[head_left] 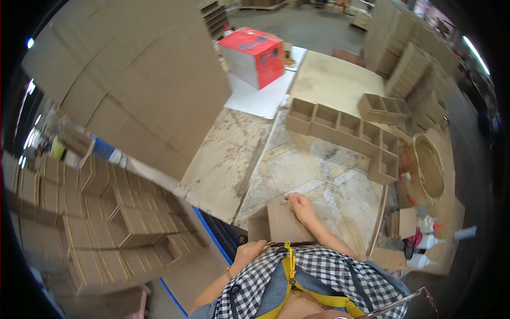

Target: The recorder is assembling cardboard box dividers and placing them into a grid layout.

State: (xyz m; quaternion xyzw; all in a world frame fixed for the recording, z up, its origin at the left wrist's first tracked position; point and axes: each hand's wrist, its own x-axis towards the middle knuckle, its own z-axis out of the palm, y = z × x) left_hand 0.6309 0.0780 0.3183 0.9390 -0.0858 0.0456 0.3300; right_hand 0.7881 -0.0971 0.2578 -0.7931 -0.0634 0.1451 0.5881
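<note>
The left hand (251, 253) is at the near left lower edge of a small, open-ended brown cardboard box (289, 228), and the right hand (304, 210), fingers curled, is by its far right corner. The hands are apart with the box between them; whether either is clamped on it cannot be told, as the fingertips are partly hidden. The box sits right in front of the person's body, at the near edge of a worktable covered with patched grey and tan sheeting (284, 173). Its opening faces left, and its long axis seems to run left to right, though foreshortening makes this uncertain. The right hand reaches farther forward, so it is nearer an L-shaped row of open brown cardboard compartments (329, 135), which lies ahead and to the right, well apart from both hands. Beyond stands a red-and-white cardboard carton (271, 61); white plastic squeeze bottles (429, 242) are off to the right.
</note>
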